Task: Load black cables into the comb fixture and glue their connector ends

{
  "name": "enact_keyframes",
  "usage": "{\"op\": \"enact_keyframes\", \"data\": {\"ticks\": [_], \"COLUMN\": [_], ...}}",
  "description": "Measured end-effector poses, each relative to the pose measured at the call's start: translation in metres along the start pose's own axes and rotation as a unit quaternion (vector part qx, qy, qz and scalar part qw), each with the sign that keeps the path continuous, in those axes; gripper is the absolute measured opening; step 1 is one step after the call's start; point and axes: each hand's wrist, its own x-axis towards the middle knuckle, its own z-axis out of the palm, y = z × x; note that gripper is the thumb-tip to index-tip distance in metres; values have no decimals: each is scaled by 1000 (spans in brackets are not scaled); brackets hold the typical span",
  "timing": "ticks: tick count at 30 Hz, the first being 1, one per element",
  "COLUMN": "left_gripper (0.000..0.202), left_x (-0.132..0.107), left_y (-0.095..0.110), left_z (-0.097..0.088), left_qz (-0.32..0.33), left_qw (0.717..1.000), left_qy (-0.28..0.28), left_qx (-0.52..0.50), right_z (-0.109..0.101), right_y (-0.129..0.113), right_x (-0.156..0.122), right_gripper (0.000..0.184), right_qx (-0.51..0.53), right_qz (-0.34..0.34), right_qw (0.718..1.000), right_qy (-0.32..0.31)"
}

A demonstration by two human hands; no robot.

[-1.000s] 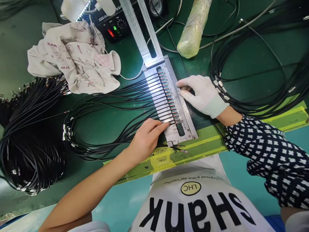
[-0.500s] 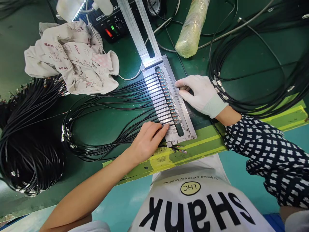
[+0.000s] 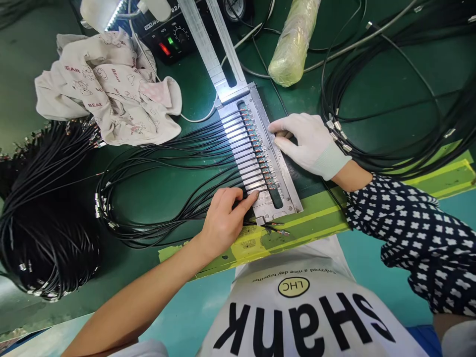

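Observation:
A slotted metal jig point(image 3: 286, 181) lies on the green bench with several thin black cables point(image 3: 201, 153) laid side by side in its grooves, their stripped ends in a row. My bare left hand point(image 3: 223, 218) pinches a black cable at the jig's near left edge, thumb and forefinger pressed together. My right hand point(image 3: 307, 144), in a white glove, rests on the jig's right rail with its fingers curled and pressed onto the metal.
A printed cloth point(image 3: 107, 89) lies at the back left. A big bundle of black cables point(image 3: 40, 208) fills the left side, another coil point(image 3: 390, 124) the right. Behind the jig stand a control box point(image 3: 171, 37) with lit lamps and a wrapped roll point(image 3: 293, 42).
My left hand has slid a little toward me along the jig's left edge and its fingers have closed on a cable. The gloved right hand has stayed in place.

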Motion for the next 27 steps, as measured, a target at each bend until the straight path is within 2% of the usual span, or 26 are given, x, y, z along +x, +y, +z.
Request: {"op": "enact_keyframes", "data": {"ticks": [6, 10, 17, 19, 21, 24, 27], "left_gripper": [40, 37, 16, 15, 18, 22, 32], "left_x": [-3, -5, -27, -29, -26, -20, -16], "left_y": [-1, 2, 14, 14, 14, 13, 9], "left_z": [3, -3, -28, -31, -31, -26, -19], "left_qz": [-22, -40, -21, -35, -66, -95, -68], "left_qw": [996, 995, 982, 980, 982, 989, 996], "left_qy": [-14, -22, -157, -141, -81, -5, -12], "left_qx": [-91, -83, -99, -138, -160, -111, -55], "right_z": [0, 0, 0, 0, 0, 0, 0], "right_y": [-2, -2, -1, -1, -1, -1, -1], "right_x": [0, -2, -4, -4, -3, -3, -3], "right_gripper": [27, 30, 31, 31, 30, 29, 28], "right_qx": [9, 15, 19, 20, 21, 21, 16], "right_qz": [5, 2, 1, 3, 2, -3, -1], "right_qw": [1000, 1000, 1000, 1000, 1000, 1000, 1000], "right_qy": [21, 25, 16, 18, 21, 23, 19]}}
